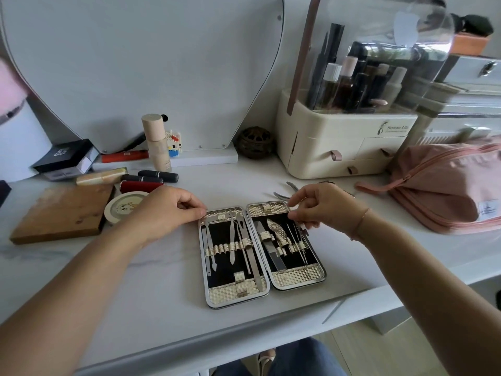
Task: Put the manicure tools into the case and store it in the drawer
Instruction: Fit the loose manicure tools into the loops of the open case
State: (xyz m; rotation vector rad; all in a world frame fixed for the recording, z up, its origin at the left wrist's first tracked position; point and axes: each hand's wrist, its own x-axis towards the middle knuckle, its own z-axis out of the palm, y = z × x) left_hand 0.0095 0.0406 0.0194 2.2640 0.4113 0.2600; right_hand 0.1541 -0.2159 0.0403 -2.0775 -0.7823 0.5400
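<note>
Left hand (168, 210) pinching case (240, 295) upper-left corner, right hand (322, 207) pinching small tool (304, 229) over its right half, centre frame

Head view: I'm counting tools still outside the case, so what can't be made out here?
All in the head view:
- Loose nippers: mostly hidden behind the right hand.
- What the right hand pinches: covered by its fingers.
- Top-right corner of the case: under that hand.
- The organiser logo: too small to read.

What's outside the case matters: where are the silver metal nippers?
Head view, right of centre: the silver metal nippers lie on the white tabletop just beyond the open manicure case, partly hidden behind the right hand.
</note>
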